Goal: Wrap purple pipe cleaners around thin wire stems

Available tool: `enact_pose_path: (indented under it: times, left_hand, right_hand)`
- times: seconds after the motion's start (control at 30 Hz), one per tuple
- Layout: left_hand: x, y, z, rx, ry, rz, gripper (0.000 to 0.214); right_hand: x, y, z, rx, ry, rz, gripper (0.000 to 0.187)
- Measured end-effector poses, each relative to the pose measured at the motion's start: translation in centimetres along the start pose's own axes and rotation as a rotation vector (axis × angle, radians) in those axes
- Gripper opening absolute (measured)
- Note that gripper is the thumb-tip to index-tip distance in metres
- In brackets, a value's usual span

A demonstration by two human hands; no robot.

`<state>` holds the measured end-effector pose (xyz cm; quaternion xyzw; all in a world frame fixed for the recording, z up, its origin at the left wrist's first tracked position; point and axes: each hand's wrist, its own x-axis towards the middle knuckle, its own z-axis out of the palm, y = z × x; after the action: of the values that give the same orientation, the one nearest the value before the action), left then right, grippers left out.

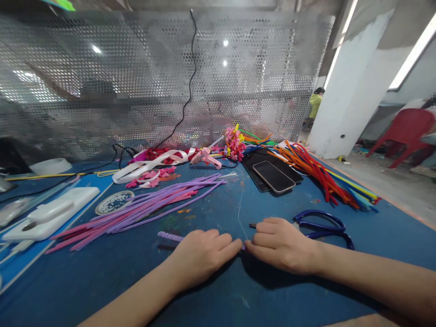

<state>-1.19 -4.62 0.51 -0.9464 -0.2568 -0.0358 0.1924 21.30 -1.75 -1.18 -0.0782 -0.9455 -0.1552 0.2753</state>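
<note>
Left of the blue-handled scissors (327, 234), the left hand (204, 250) is clamping its fingers on a purple strip (170, 236) (its free end is already looking twisted); the right hand (277, 243) is pinching a thin strand (243, 228). Loose purple stems (153, 204), farther left of the scissors, are lying apparently unworked.

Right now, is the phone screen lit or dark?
Dark. The phone lies face up on a flat black item; nothing glows on it.

We list one lilac fuzzy stem (169, 235), tightly ridged, sloping slightly, partly hidden by our left hand (206, 252). We list one thin pale wire (242, 227), bent once, leading away from our right hand's (281, 245) fingertips
</note>
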Motion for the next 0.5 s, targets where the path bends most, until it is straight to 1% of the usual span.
enact_pose_path:
  times: [0.07,0.23,0.3,0.43,0.5]
  left_hand:
    - [-0.01,0.07,0.00,-0.006,-0.012,-0.012,0.019]
    - [-0.04,0.26,0.01,-0.004,0.055,-0.011,0.024]
    - [-0.07,0.29,-0.04,0.017,0.062,-0.004,0.022]
    - [-0.10,0.31,-0.10,0.025,0.056,0.012,0.017]
    - [-0.11,0.25,-0.03,0.003,0.050,0.005,0.015]
  right_hand:
    - [-0.03,0.02,0.15,0.003,-0.005,0.012,0.015]
    - [-0.06,-0.06,0.31,0.013,-0.015,0.056,0.019]
    - [0.05,-0.10,0.32,0.018,-0.012,0.038,0.019]
    - [0.36,-0.06,0.35,0.032,-0.018,-0.047,0.019]
    - [0.42,0.05,0.27,0.035,-0.021,-0.045,0.019]
